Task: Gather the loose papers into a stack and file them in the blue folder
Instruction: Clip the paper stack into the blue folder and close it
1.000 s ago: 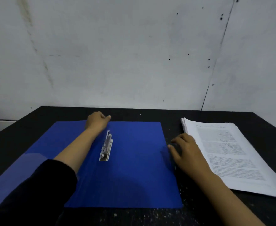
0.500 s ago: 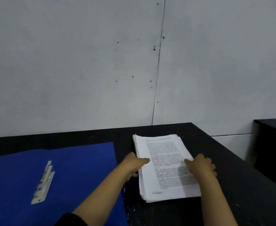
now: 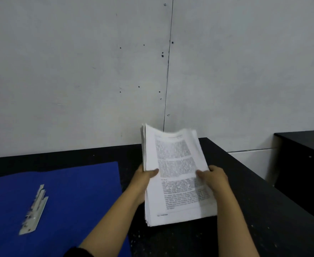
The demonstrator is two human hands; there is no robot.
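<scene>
1. The thick stack of white printed papers (image 3: 172, 175) is over the right part of the black desk (image 3: 245, 210). Its far end tilts up toward the grey wall (image 3: 78, 71). Whether its near edge touches the desk cannot be told.
2. The left hand (image 3: 143, 180) grips the stack's left edge and the right hand (image 3: 215, 179) grips its right edge.
3. The fingers of both hands hold the paper. Thumbs lie on the top sheet; the other fingers are hidden beneath.
4. Gripping opposite edges likely keeps the sheets aligned and limits sagging.
5. The open blue plastic folder (image 3: 74, 201) lies flat to the left, apart from the stack. Its silver metal fastener strip (image 3: 34, 210) is exposed to receive the papers.
6. Filing is not yet done.
</scene>
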